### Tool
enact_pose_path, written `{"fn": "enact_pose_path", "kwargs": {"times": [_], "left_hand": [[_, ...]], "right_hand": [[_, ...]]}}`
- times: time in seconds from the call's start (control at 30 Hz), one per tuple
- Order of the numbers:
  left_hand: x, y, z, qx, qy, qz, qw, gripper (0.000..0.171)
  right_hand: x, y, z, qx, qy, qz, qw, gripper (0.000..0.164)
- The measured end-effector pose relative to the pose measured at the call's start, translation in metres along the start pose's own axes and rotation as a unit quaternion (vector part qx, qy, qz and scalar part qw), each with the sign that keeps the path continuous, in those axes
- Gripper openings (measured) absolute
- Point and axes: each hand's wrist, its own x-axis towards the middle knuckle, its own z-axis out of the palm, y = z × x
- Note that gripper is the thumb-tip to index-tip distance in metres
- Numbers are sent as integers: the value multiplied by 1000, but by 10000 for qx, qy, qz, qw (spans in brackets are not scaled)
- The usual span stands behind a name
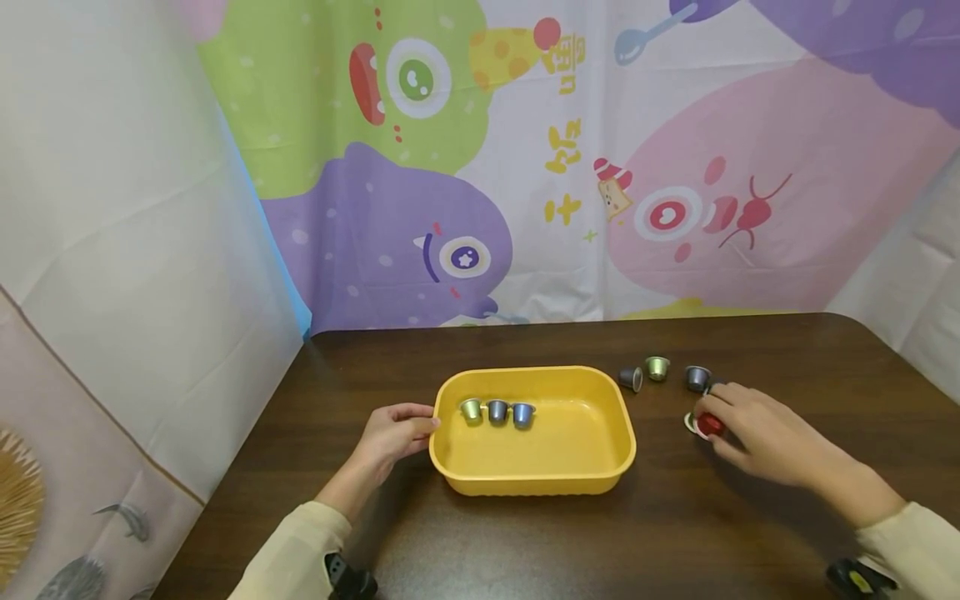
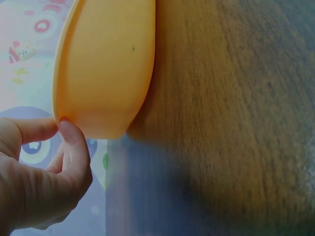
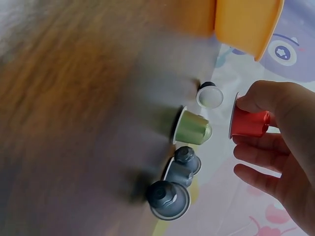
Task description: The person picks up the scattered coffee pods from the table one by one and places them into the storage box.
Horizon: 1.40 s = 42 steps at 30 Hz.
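Observation:
My left hand (image 1: 395, 433) pinches the left rim of a yellow plastic basin (image 1: 531, 485) between thumb and forefinger, as the left wrist view shows close up. Inside the basin, one green coffee capsule (image 1: 471, 411) and two bluish ones (image 1: 497, 412) sit in a row near the back left. My right hand (image 1: 772, 433) grips a red coffee capsule (image 3: 249, 123) to the right of the basin, its thumb over the capsule's side. In the right wrist view, a green capsule (image 3: 192, 127) and several dark ones (image 3: 178, 173) stand beyond the red one, some overlapping.
Behind the right hand, a dark capsule (image 1: 630, 380) lies on its side, with a green capsule (image 1: 657, 368) and a grey one (image 1: 697, 378) close by. The brown table (image 1: 360, 358) ends at a cartoon-printed curtain (image 1: 540, 275); white cloth hangs at both sides.

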Motion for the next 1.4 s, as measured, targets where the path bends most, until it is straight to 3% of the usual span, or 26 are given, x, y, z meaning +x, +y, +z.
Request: {"fn": "enact_pose_path", "kwargs": {"times": [0.23, 0.87, 1.4], "left_hand": [[-2, 0, 0, -29, 33, 9, 10000, 30], [-3, 3, -1, 83, 53, -27, 9999, 30], [-1, 6, 0, 166, 50, -142, 9997, 29]], "right_hand": [[7, -1, -1, -142, -109, 32, 9998, 37], [31, -6, -5, 127, 142, -253, 9995, 33], [60, -21, -14, 253, -272, -118, 9992, 27]]}}
